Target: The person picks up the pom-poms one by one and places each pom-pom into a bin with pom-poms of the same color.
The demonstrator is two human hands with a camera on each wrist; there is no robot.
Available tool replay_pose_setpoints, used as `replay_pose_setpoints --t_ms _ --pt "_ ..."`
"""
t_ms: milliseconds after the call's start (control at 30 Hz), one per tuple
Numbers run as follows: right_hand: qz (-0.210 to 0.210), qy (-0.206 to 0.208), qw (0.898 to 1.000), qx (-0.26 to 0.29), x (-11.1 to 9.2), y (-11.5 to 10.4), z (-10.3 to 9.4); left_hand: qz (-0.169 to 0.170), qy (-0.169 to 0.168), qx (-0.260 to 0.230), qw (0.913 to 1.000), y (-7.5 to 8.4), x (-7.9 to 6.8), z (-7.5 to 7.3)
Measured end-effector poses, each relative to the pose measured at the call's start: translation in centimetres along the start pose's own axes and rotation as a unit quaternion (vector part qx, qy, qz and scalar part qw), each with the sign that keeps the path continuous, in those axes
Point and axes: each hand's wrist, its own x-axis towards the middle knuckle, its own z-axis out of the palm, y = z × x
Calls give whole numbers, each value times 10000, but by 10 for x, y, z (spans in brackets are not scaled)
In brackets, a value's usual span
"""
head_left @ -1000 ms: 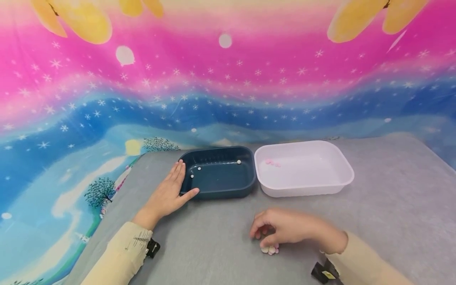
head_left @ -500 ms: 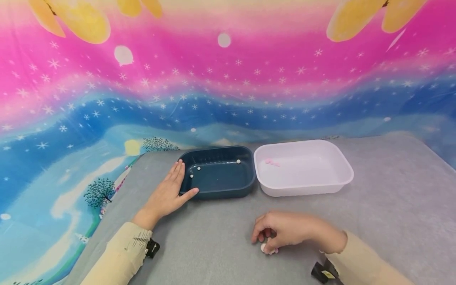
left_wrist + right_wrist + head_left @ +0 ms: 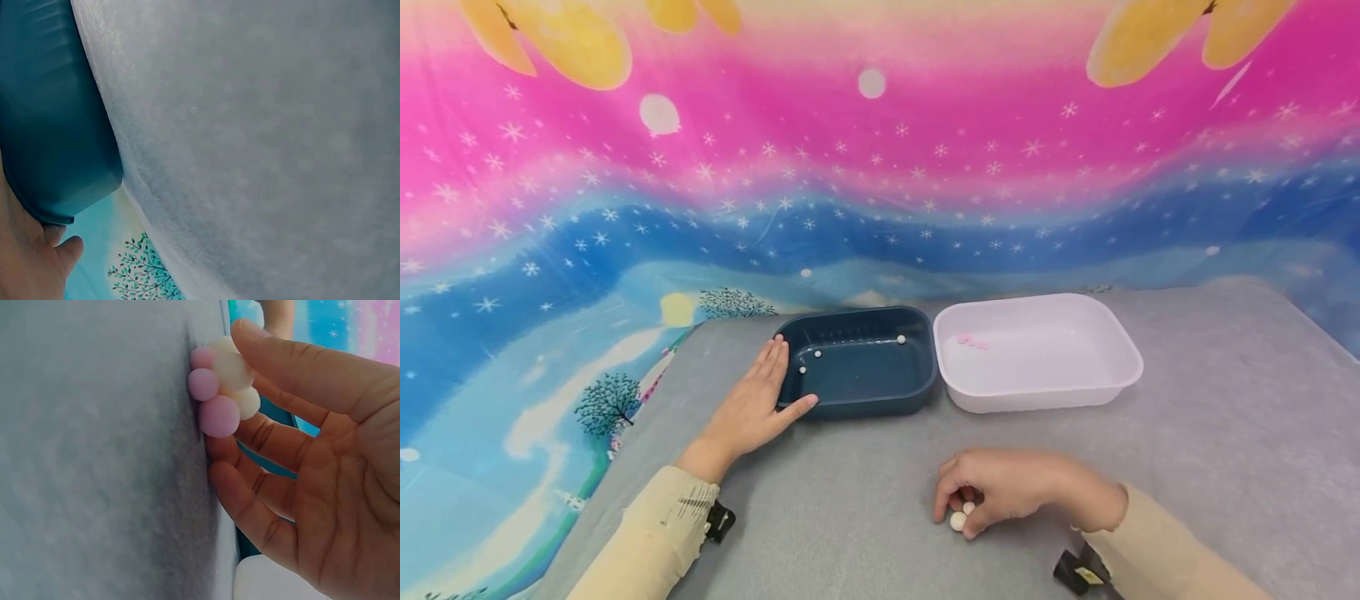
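Head view. Left hand (image 3: 751, 408): 1, with fingers straight and nothing gripped, laid against left end of dark tray (image 3: 861, 408), thumb at near rim. Right hand (image 3: 1000, 482): 1, with fingers curled round cluster of balls (image 3: 958, 522) at table level, in front of both trays and well apart from them; 2 cream balls visible between thumb and forefinger. Dark tray: 3 white balls (image 3: 901, 339) inside, 2 towards left end, 1 near far right corner. White tray (image 3: 1045, 401): just beside dark tray, on its right; row of pink balls (image 3: 963, 338) inside near left end, too small for a sure count. Sleeves (image 3: 640, 533): 2, pale yellow, 1 black wrist device (image 3: 720, 522) by each. Table (image 3: 850, 517): grey. Backdrop (image 3: 880, 183): printed, with pink and blue bands, white snowflakes, yellow shapes along top.

Left wrist view. Left hand: partly shown at lower left, by tray corner. Dark tray: outer wall only. Printed tree (image 3: 147, 269): 1, at bottom.

Right wrist view. Right hand: palm side, thumb along cluster, fingers bent beyond it. Cluster: 3 mauve balls (image 3: 219, 415) on table side, 3 cream balls on thumb side. Parts of dark tray and white tray behind fingers.
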Motion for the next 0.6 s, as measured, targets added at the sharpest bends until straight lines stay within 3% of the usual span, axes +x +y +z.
replay_pose_setpoints --t_ms 600 --pt "-81 69 9999 -68 0 0 2 -19 -47 62 10000 1 0 -2"
